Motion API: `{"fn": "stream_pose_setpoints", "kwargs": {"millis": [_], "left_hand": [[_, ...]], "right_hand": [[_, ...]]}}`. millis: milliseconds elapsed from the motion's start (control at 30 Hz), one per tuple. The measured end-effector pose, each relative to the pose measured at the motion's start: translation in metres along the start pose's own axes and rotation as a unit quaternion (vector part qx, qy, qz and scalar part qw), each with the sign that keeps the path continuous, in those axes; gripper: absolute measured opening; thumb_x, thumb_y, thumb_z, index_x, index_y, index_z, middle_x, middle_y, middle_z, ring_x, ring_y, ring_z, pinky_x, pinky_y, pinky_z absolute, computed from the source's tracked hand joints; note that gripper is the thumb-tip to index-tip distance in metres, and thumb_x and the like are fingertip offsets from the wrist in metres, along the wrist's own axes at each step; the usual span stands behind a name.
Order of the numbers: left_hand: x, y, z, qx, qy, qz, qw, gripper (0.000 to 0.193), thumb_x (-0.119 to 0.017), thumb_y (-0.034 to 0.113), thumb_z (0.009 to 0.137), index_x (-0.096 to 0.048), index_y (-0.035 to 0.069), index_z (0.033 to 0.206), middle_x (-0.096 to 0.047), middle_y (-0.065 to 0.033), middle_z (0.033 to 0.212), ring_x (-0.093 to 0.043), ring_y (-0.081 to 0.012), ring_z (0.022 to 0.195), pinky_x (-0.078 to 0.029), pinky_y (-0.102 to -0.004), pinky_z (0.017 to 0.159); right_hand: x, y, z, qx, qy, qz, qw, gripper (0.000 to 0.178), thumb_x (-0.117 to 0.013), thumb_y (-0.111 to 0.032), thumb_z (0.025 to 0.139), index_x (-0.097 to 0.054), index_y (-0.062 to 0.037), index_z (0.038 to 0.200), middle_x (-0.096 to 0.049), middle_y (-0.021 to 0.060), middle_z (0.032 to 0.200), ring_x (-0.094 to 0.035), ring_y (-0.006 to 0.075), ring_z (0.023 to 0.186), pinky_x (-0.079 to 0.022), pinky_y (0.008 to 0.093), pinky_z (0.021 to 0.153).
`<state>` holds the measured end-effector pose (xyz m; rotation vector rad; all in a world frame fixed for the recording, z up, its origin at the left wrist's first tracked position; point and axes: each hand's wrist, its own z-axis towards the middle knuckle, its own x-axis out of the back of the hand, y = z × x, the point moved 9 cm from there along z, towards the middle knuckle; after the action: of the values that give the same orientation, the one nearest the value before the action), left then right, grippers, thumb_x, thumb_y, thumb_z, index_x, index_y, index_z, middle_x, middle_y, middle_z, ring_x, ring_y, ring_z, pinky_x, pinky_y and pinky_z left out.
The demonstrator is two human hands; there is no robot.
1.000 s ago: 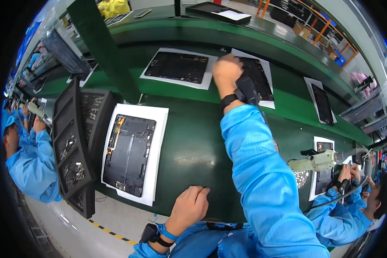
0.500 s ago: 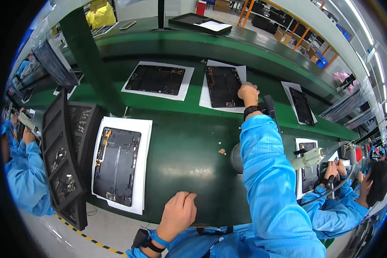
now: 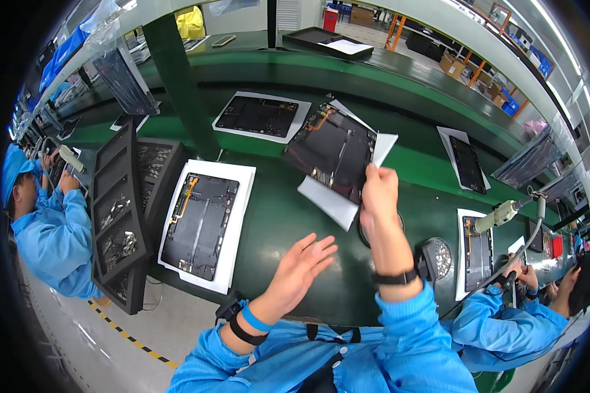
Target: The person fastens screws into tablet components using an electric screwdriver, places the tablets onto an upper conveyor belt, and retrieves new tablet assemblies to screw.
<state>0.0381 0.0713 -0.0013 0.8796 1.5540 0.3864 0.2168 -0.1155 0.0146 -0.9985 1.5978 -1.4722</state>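
My right hand (image 3: 381, 196) grips the lower right corner of an opened black tablet housing (image 3: 334, 150), along with the white sheet (image 3: 329, 202) beneath it. The housing is tilted above the green bench, and an orange flex cable shows at its upper left. Below and to the left of it, my left hand (image 3: 303, 267) hovers open, fingers spread, holding nothing. At my left a second tablet housing (image 3: 200, 226) lies on white paper (image 3: 244, 187), also with an orange cable. A third housing (image 3: 255, 118) rests on paper farther back.
Black compartment trays (image 3: 119, 206) of small metal parts are stacked at the left. Round dishes, one holding small parts (image 3: 441, 259), stand by my right forearm. A screwdriver-like tool (image 3: 497, 217) hangs at the right. Co-workers (image 3: 508, 327) (image 3: 52, 226) sit on both sides.
My right hand has brought the tablet housing and its sheet up off the rear strip and toward me. The left hand has risen and spread its fingers. The view has shifted.
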Motion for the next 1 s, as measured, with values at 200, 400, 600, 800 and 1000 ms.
{"fn": "stream_pose_setpoints", "kwargs": {"millis": [200,400,600,800,1000], "left_hand": [[-0.018,0.016,-0.024,-0.073,-0.095,-0.103,0.987,0.08,-0.06,0.052,0.104,-0.032,0.001,0.159,-0.045,-0.0139,0.16,-0.048,-0.0331,0.145,-0.036,-0.0533,0.123],[0.014,0.034,-0.072,-0.101,0.056,0.036,0.993,0.059,-0.061,0.012,0.099,-0.041,-0.001,0.153,-0.058,-0.017,0.145,-0.06,-0.0298,0.133,-0.047,-0.0452,0.114],[0.061,0.044,-0.119,-0.004,0.067,0.122,0.99,0.062,-0.063,0.01,0.095,-0.044,-0.006,0.151,-0.063,-0.0184,0.14,-0.066,-0.0289,0.124,-0.053,-0.0432,0.107],[0.051,0.012,-0.106,0.084,0.022,0.126,0.988,0.063,-0.064,0.012,0.096,-0.042,-0.006,0.153,-0.062,-0.0178,0.142,-0.065,-0.0252,0.125,-0.053,-0.0388,0.106],[0.038,-0.026,-0.075,0.126,0.01,0.117,0.985,0.058,-0.06,0.012,0.102,-0.04,-0.004,0.155,-0.06,-0.0162,0.145,-0.062,-0.0239,0.128,-0.051,-0.0388,0.109]], "right_hand": [[0.049,-0.025,-0.141,0.03,0.011,0.028,0.999,0.023,-0.056,-0.025,0.111,-0.051,-0.0031,0.105,-0.053,0.0037,0.093,-0.046,0.0097,0.085,-0.044,0.0297,0.078],[0.065,-0.024,-0.218,-0.077,-0.174,0.013,0.982,0.023,-0.065,-0.02,0.106,-0.052,-0.0028,0.099,-0.063,0.0073,0.082,-0.061,0.0158,0.064,-0.048,0.0337,0.059],[0.13,-0.103,-0.232,0.303,-0.167,-0.35,0.871,0.02,-0.077,-0.011,0.092,-0.058,-0.0031,0.089,-0.06,0.0123,0.075,-0.059,0.0329,0.064,-0.048,0.0439,0.059],[0.156,-0.04,-0.189,0.138,-0.109,-0.444,0.879,0.021,-0.064,-0.021,0.104,-0.059,-0.0011,0.1,-0.067,0.0191,0.083,-0.063,0.0425,0.071,-0.048,0.0538,0.066],[0.196,0.016,-0.179,0.051,-0.127,-0.41,0.902,0.037,-0.05,-0.023,0.111,-0.056,0.0015,0.084,-0.058,0.0264,0.07,-0.06,0.0482,0.066,-0.045,0.0509,0.06]]}}
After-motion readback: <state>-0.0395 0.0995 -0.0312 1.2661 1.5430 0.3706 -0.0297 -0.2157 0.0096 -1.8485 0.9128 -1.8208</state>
